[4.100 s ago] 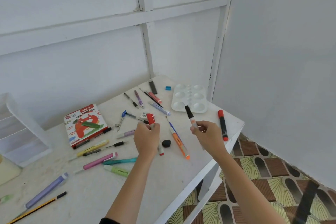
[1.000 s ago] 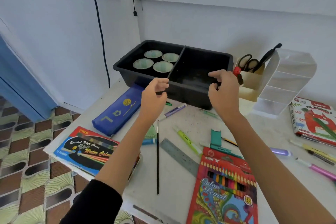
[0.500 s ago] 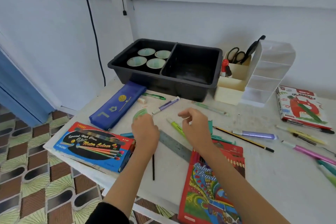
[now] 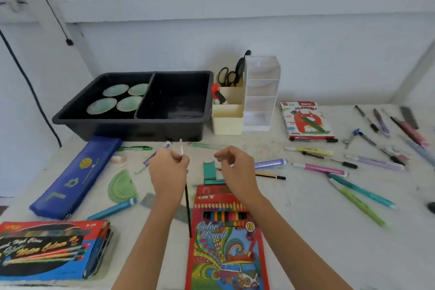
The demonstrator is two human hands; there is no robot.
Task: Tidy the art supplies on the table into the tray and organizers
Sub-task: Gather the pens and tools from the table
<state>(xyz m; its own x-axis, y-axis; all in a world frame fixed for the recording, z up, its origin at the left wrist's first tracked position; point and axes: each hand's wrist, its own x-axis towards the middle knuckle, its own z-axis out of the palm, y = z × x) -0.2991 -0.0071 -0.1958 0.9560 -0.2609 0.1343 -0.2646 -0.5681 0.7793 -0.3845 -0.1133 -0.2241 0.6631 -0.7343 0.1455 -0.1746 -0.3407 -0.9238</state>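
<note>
1. on my feed the left hand (image 4: pixel 168 172) is curled tight round a thin black brush (image 4: pixel 188 214). its pale tip pokes out of the fist toward 12 o'clock.
2. the brush shaft runs to 6 o'clock along the left edge of the coloured pencil box (image 4: pixel 226 242). i can't tell whether the low end touches the table (image 4: pixel 306 231).
3. the right hand (image 4: pixel 235 169) sits just beside it at 3 o'clock, fingers loosely curled. i see nothing held in it.
4. at 12 o'clock from the hands is the black tray (image 4: pixel 131 122). four pale green dishes (image 4: pixel 115 99) lie in its left compartment.
5. at 1 o'clock the cream organizer (image 4: pixel 227 120) touches the tray's right wall. it holds scissors (image 4: pixel 227 76) and a red-capped marker (image 4: pixel 217 95).
6. the clear drawer organizer (image 4: pixel 261 92) stands right against the cream one.
7. at 9 o'clock i see a green protractor (image 4: pixel 121 187), then the blue pencil case (image 4: pixel 75 176) lying at a slant.
8. at 7 o'clock sits the watercolour box (image 4: pixel 47 249), near the table's front edge.
9. out at 3 o'clock a purple marker (image 4: pixel 270 163) and a pink marker (image 4: pixel 320 169) lie flat, with more pens scattered beyond them.
10. at 2 o'clock, well apart from the hands, lies the oil pastels box (image 4: pixel 306 122).
</note>
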